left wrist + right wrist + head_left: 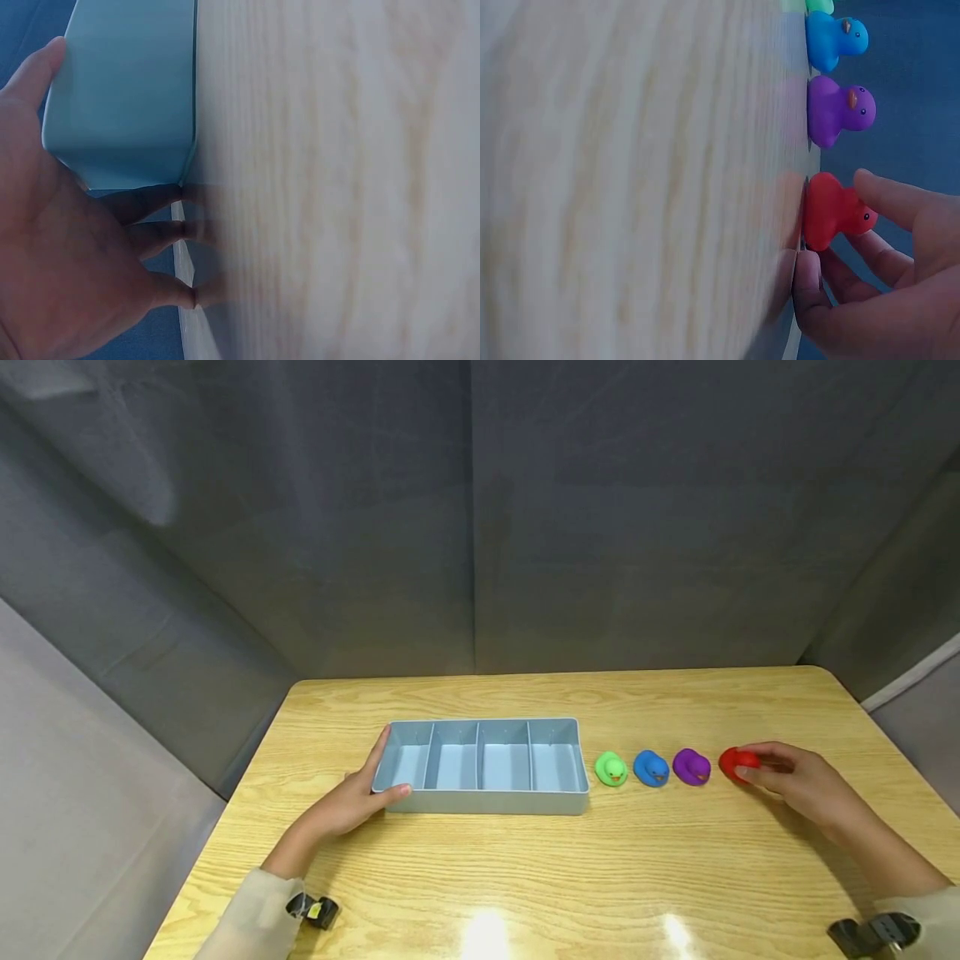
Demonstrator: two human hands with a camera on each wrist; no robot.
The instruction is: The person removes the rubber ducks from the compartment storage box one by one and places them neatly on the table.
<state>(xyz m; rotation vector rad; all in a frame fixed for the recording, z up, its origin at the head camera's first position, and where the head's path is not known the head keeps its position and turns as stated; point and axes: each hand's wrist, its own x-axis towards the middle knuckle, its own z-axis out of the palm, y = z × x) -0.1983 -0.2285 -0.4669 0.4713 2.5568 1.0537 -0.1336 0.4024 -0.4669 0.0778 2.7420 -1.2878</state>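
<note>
My left hand [348,802] rests at the left end of a blue-grey divided box [487,802]. Its thumb lies against the front wall, and the index finger stretches along the left side to the back corner. In the left wrist view, the other fingers [154,238] extend below the box's end, their tips at the tabletop. At the right, my right hand [813,785] pinches a red rubber duck [731,763] between thumb and fingers. The right wrist view shows the red duck [826,214] upright at the table surface, the thumb [889,196] by its head.
Left of the red duck, a purple duck [691,767], a blue duck [651,768] and a green duck [611,769] stand in a row beside the box. The wooden table [525,877] ends at a dark grey curtain [375,527] behind.
</note>
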